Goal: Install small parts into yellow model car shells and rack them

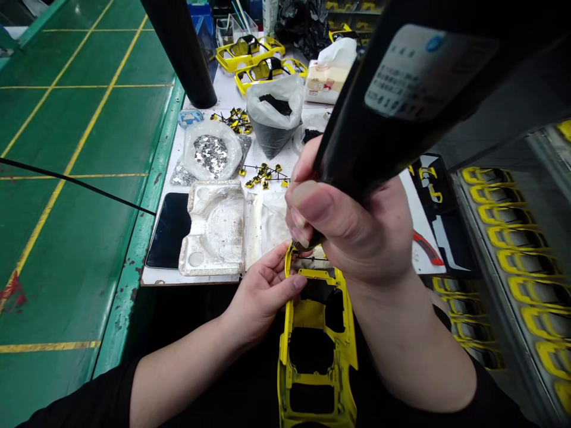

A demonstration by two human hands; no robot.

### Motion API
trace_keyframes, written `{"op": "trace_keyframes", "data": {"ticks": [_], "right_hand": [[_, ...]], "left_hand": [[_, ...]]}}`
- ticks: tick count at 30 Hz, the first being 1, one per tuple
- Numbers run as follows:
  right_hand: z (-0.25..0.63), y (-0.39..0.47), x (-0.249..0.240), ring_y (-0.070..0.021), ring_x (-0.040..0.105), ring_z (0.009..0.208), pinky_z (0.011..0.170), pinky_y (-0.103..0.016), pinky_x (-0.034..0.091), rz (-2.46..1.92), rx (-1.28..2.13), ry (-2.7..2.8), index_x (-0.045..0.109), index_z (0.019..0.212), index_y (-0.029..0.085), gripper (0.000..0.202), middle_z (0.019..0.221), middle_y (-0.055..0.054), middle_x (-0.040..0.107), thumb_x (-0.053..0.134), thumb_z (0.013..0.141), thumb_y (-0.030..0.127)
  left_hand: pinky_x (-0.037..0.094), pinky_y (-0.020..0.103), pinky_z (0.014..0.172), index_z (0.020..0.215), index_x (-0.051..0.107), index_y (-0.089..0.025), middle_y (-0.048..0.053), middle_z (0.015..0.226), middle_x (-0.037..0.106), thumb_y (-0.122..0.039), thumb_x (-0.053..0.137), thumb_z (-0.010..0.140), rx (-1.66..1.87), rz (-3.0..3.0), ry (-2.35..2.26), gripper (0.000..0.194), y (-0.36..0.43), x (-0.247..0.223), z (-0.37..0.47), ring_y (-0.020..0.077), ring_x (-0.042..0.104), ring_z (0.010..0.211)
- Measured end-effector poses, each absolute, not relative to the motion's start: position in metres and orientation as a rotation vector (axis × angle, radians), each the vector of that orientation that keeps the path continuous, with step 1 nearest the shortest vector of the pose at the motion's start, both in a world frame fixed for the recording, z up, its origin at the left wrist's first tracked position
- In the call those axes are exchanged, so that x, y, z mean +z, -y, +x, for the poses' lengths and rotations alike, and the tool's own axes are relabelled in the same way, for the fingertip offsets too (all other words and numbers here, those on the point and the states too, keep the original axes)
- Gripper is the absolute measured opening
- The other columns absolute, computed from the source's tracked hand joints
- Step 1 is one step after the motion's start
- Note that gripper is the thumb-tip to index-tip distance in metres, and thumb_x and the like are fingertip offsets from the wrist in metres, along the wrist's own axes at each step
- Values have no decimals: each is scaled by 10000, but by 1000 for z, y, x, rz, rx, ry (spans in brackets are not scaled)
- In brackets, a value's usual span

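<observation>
Your left sleeve (84, 395) and your right sleeve (495, 398) are both black, ending around the elbows. Your left hand (265, 285) and right hand (366, 232) are bare, with short thumbnails (300, 282).

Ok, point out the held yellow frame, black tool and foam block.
Yellow frame (309, 313), head view: crosspiece above the middle opening.
Black tool (388, 134), head view: dark body.
Foam block (222, 223), head view: its hollow.
</observation>
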State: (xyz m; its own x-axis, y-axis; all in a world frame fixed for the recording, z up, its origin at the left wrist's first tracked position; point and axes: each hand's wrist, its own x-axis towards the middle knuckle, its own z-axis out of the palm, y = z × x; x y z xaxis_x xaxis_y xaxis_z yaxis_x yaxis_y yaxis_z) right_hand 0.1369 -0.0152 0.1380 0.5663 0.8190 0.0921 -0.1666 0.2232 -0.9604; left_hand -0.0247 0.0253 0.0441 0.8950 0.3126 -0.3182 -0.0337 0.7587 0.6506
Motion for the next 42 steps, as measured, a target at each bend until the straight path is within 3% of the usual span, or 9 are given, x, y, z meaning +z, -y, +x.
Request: {"op": "trace_keyframes", "data": {"ticks": [5,12,18,23,29,36,42], "right_hand": [[134,12,142,-214,569,606,580,-377,506,-1147,694,696,586,779,310,469,666,44,548,994,818,539],[137,12,137,-255,661,694,600,-404,581,-1221,678,708,636,774,325,481,705,13,612,968,814,672],[134,15,137,-231,624,654,553,-376,501,-1158,697,667,715,957,362,282,721,38,605,956,889,492],[134,14,141,-181,469,542,513,-368,413,-1080,700,749,557,724,289,433,689,43,568,936,903,398],[132,11,140,-173,450,538,534,-369,442,-1110,663,721,600,749,293,388,686,40,557,932,890,437],[132,10,140,-207,534,602,498,-368,455,-1221,644,682,601,761,306,575,672,17,542,970,773,746],[133,8,139,-179,540,588,525,-352,504,-1174,663,680,649,773,299,486,688,37,568,1000,804,634]], "left_hand": [[519,205,750,1525,729,-241,-21,807,678,-292,959,947,190,681,-439,624,-25,44,-25,76,532,639],[471,178,668,1535,716,-241,-23,802,668,-280,949,959,185,676,-432,622,-26,43,-28,72,538,644],[517,204,732,1521,727,-235,-18,819,685,-285,970,933,182,670,-452,638,-26,43,-27,79,541,641],[547,225,778,1519,735,-241,-18,815,682,-282,971,928,192,662,-439,638,-25,45,-24,84,529,634],[553,238,783,1519,731,-232,-10,838,693,-282,975,920,187,653,-457,648,-26,47,-25,92,540,639],[556,217,777,1509,732,-234,-17,826,692,-280,977,920,188,644,-444,639,-26,45,-25,77,546,641],[505,175,689,1500,716,-234,-32,795,652,-311,970,935,179,685,-454,624,-27,43,-27,63,543,632]]}}
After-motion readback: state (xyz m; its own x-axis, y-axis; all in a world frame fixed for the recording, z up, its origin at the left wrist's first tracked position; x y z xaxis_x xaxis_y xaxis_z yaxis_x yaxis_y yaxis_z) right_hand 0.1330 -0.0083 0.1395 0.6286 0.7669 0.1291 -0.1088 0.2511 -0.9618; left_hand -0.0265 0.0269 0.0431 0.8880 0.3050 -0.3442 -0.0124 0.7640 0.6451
